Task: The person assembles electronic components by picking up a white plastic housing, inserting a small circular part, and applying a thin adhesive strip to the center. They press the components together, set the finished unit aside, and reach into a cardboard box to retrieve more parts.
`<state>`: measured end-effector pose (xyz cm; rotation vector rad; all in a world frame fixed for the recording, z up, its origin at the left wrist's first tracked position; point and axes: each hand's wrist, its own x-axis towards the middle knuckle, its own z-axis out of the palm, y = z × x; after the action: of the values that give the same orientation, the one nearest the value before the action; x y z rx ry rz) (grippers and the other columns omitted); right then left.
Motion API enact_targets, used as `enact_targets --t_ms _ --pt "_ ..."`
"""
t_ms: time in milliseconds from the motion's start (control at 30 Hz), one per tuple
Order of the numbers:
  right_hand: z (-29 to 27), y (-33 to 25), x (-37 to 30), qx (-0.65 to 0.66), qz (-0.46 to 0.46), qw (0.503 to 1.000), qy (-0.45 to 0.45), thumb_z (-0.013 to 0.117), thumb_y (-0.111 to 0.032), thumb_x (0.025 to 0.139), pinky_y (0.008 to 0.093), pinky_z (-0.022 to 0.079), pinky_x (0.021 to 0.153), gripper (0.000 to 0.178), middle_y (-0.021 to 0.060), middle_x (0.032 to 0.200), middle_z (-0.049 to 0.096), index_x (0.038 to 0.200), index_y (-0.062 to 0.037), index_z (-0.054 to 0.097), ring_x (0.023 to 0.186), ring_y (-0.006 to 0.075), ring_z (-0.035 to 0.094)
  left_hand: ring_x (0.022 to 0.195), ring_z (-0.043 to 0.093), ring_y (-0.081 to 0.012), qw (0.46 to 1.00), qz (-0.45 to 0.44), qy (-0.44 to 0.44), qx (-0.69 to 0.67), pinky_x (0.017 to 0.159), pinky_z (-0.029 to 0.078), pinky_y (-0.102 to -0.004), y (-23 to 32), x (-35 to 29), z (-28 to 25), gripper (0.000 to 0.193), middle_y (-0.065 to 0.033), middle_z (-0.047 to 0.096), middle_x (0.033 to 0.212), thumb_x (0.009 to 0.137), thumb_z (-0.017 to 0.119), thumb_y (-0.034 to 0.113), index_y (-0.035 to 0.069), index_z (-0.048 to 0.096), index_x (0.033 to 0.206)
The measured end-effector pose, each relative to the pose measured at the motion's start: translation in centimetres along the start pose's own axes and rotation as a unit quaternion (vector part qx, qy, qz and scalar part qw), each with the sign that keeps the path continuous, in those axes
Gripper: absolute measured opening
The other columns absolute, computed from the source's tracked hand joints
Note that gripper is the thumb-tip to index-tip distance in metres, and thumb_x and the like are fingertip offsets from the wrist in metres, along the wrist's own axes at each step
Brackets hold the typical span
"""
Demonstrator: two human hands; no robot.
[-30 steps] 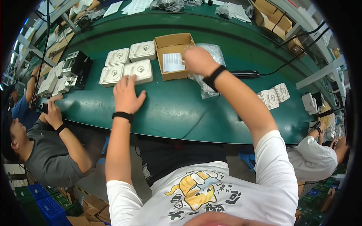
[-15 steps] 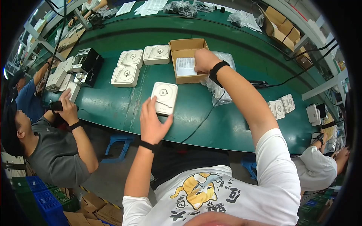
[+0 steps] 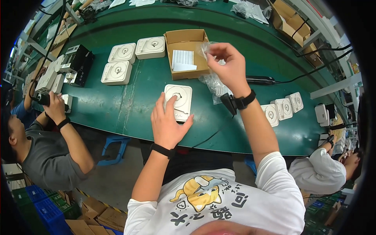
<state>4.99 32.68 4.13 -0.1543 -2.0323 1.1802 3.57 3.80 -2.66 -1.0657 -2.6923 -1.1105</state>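
Note:
A white, rounded-square device (image 3: pixel 185 92), with a round recess and small dark hub on top, sits on the green table in front of me. My left hand (image 3: pixel 167 119) grips its near end, thumb along the right edge and some fingers along the left, with the index finger over its face. My right hand (image 3: pixel 230 67) is raised beside an open cardboard box (image 3: pixel 184 74), its thumb and index finger bent close together. Clear film lies by the fingertips; anything pinched there is too small to tell. Inside the box lie white label sheets (image 3: pixel 183 58).
Several similar white devices (image 3: pixel 117 73) stand left of the box; others (image 3: pixel 282 108) are at the right. A clear plastic bag (image 3: pixel 213 84) and a black handheld tool (image 3: pixel 260 80) with a cable lie beyond my right wrist. Co-workers (image 3: pixel 58 145) sit on both sides.
My right hand has come up out of the cardboard box to its right side. The left hand has shifted farther over the device, its index finger now on the device's face. The view has shifted slightly.

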Motion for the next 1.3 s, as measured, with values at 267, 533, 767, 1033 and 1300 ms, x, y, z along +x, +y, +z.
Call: enact_targets --t_ms 267,533,767,1033,1300 --pt "0.2 -2.8 -9.4 0.331 0.263 0.904 -0.058 0.082 0.001 0.109 0.0341 0.069 0.098 0.033 0.0127 0.126 0.084 0.141 0.0037 0.073 0.112 0.0218 0.084 0.143 0.065 -0.0480 0.993 0.117 0.030 -0.009 0.123 0.047 -0.0636 1.2 -1.1 -2.5 0.065 -0.0202 0.065 0.161 0.088 0.100 0.033 0.011 0.075 0.145" --pt "2.7 -2.6 -12.2 0.357 0.260 0.887 -0.133 0.083 0.003 0.108 0.0353 0.068 0.099 0.032 0.0121 0.129 0.084 0.139 0.0028 0.074 0.114 0.0191 0.082 0.124 0.074 -0.0365 0.990 0.095 0.051 -0.093 0.115 0.053 -0.0553 1.3 -1.7 -1.3 0.018 -0.0098 0.080 0.123 0.097 0.091 0.013 0.007 0.082 0.113" --pt "1.5 -0.6 -12.7 0.260 0.173 0.909 -0.277 0.083 0.001 0.109 0.0326 0.065 0.100 0.024 0.0120 0.129 0.084 0.133 0.0008 0.076 0.116 0.0156 0.079 0.121 0.073 -0.0359 0.985 0.105 0.051 -0.129 0.109 0.055 -0.0494 1.2 -0.5 -0.9 0.017 -0.0107 0.080 0.123 0.098 0.089 0.011 0.006 0.082 0.112" --pt "1.1 2.7 -12.9 0.270 0.251 0.927 -0.073 0.082 0.000 0.110 0.0276 0.062 0.092 0.009 0.0100 0.125 0.085 0.118 -0.0012 0.079 0.109 0.0114 0.077 0.128 0.072 -0.0380 0.997 0.063 0.029 -0.019 0.109 0.055 -0.0511 1.5 2.5 0.0 0.019 -0.0138 0.078 0.132 0.094 0.089 0.010 0.008 0.083 0.113" --pt "2.4 1.5 -13.7 0.180 0.161 0.961 -0.134 0.083 0.001 0.107 0.0241 0.056 0.083 0.013 0.0051 0.121 0.083 0.119 -0.0024 0.079 0.100 0.0068 0.072 0.136 0.074 -0.0358 0.988 0.110 0.078 -0.075 0.107 0.055 -0.0509 0.1 2.3 1.8 0.015 -0.0066 0.083 0.126 0.094 0.089 0.010 0.014 0.086 0.109"
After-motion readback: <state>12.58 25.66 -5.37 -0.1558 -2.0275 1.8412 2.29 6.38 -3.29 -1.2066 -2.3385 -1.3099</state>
